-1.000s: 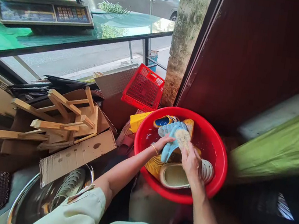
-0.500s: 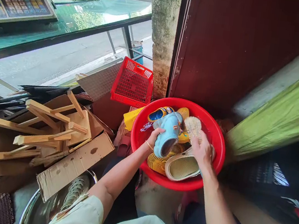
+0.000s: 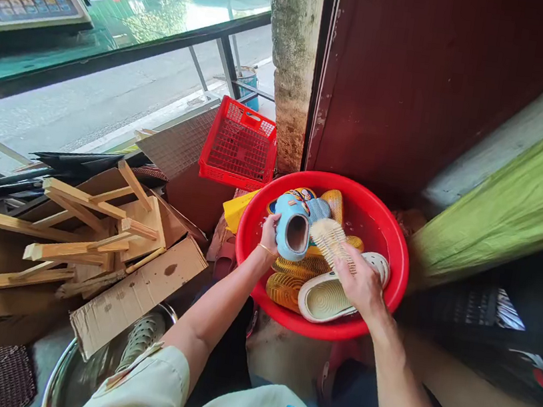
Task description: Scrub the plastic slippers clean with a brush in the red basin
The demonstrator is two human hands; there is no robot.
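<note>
My left hand point(image 3: 270, 233) grips a light blue clog point(image 3: 287, 204) by its side, its opening turned toward me. In my right hand point(image 3: 361, 282) is a scrub brush point(image 3: 331, 239) with pale bristles, held just right of the clog and apart from it. Both hands are over a red basin point(image 3: 400, 238). In the basin lie a cream clog point(image 3: 326, 299), yellow soles point(image 3: 284, 289), another blue sole point(image 3: 320, 209) and a yellow patterned shoe partly hidden behind the held clog. Some water shows at the basin's right.
A red plastic crate point(image 3: 242, 145) stands beyond the basin, near a worn pillar point(image 3: 293, 65). Upturned wooden stools point(image 3: 96, 226) and cardboard point(image 3: 142, 296) are piled at left. A metal bowl point(image 3: 57, 369) with shoes sits below. A green cloth point(image 3: 521, 185) hangs at right.
The blue clog has shifted left and turned so its opening faces me more. The brush has moved left and lower, nearer the clog, its bristle side tilted differently.
</note>
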